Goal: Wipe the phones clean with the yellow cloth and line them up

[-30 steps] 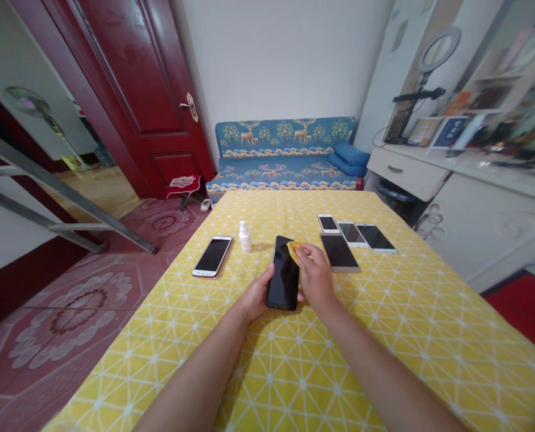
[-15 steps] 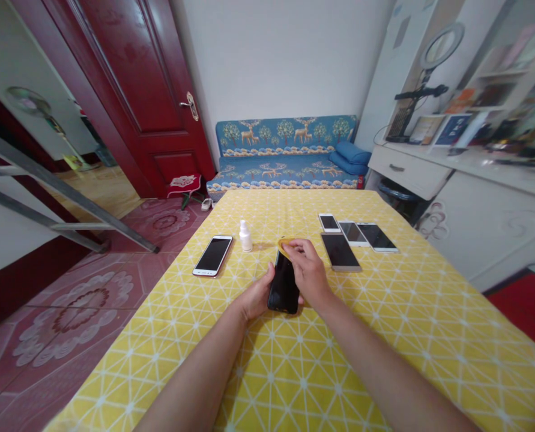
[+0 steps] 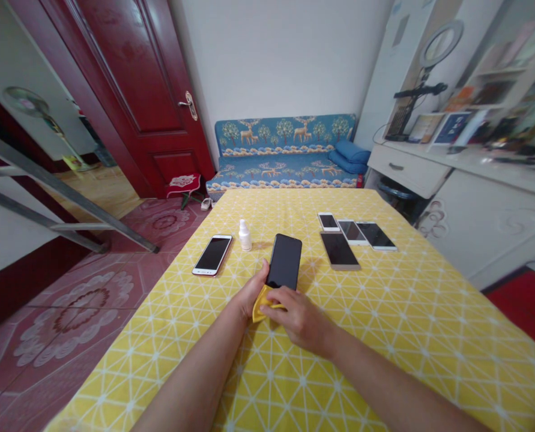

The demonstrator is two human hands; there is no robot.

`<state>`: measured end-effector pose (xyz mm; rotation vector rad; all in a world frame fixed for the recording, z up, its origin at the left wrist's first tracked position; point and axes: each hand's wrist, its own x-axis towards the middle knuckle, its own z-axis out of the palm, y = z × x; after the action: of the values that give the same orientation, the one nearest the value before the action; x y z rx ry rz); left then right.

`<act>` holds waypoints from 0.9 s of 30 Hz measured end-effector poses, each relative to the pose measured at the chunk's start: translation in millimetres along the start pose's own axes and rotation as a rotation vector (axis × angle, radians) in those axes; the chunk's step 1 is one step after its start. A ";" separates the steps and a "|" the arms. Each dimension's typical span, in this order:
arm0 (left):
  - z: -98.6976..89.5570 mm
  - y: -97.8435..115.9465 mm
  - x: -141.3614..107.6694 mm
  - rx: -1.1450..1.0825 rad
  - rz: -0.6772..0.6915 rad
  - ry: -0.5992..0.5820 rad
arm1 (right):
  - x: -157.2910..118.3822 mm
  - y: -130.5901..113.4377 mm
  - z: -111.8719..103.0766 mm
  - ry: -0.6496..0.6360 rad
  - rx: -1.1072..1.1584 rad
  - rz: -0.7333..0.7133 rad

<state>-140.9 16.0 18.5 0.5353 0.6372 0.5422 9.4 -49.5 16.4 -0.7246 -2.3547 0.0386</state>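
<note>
Holding: your left hand has its fingers closed against the left edge of the black smartphone, and your right hand has its fingers closed on the yellow cloth
Phone: screen up near the middle of the yellow tablecloth, its top end toward the far edge; your right hand hides the lower end, so you cannot tell whether it touches the tablecloth
Cloth: bunched at the phone's lower end, between your hands, with a fold showing just left of your right hand
Grip: hold the phone by its edge alone, fingers off the glass; press the cloth with your fingertips so the pressure stays even across the fold
Left side: a white-framed smartphone lies toward the left edge, and a small white spray bottle stands between it and the black smartphone
Right side: a gold-framed smartphone lies just right of the black smartphone, and three more smartphones sit in a row beyond it, toward the far edge
Past the far edge: a blue deer-print sofa lines the wall, a dark red door stands beyond the far left corner, and a white drawer unit stands beyond the far right corner
</note>
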 end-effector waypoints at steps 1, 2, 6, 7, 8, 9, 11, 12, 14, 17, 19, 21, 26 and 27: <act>1.7 0.4 -1.2 0.000 0.018 0.003 | 1.0 -1.1 -0.3 -0.023 -0.035 -0.020; 3.3 0.8 -2.4 -0.001 0.049 0.005 | 2.8 -1.6 -0.9 -0.030 -0.058 -0.036; 5.1 2.3 -5.0 0.001 0.119 0.020 | 13.9 1.1 -4.6 -0.020 -0.082 -0.067; 4.3 2.3 -5.0 -0.002 0.114 0.022 | 16.7 2.7 -5.7 -0.013 -0.085 -0.069; 3.2 2.1 -4.7 -0.008 0.103 0.018 | 19.3 4.5 -7.0 -0.003 -0.089 -0.069; 2.1 1.7 -4.1 -0.018 0.093 0.008 | 21.8 6.4 -8.5 0.009 -0.094 -0.069; 0.8 0.3 -2.8 -0.034 0.093 -0.018 | 26.3 10.6 -11.8 0.021 -0.107 -0.068; 0.9 -0.5 -2.3 -0.038 0.109 -0.028 | 28.3 12.7 -13.7 0.027 -0.109 -0.070; 2.8 -2.0 -1.9 -0.036 0.160 -0.033 | 31.9 16.6 -17.2 0.042 -0.093 -0.086; 6.9 -3.4 -2.7 -0.037 0.208 -0.046 | 35.6 21.8 -21.0 0.068 -0.032 -0.108; 8.0 -4.1 -3.1 -0.044 0.226 -0.080 | 37.3 25.8 -23.0 0.095 -0.017 -0.081; 6.7 -4.9 -2.8 -0.022 0.231 -0.115 | 38.9 31.1 -26.1 0.139 -0.033 -0.025; -1.6 -7.8 -0.9 0.123 0.246 -0.172 | 45.1 49.5 -45.6 0.200 -0.114 0.149; -2.6 -8.0 -0.7 0.144 0.257 -0.187 | 46.3 53.5 -50.8 0.212 -0.127 0.180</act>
<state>-140.7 10.4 12.1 0.8005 0.4328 0.6817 37.5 11.3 72.1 -0.9531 -2.0998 -0.1060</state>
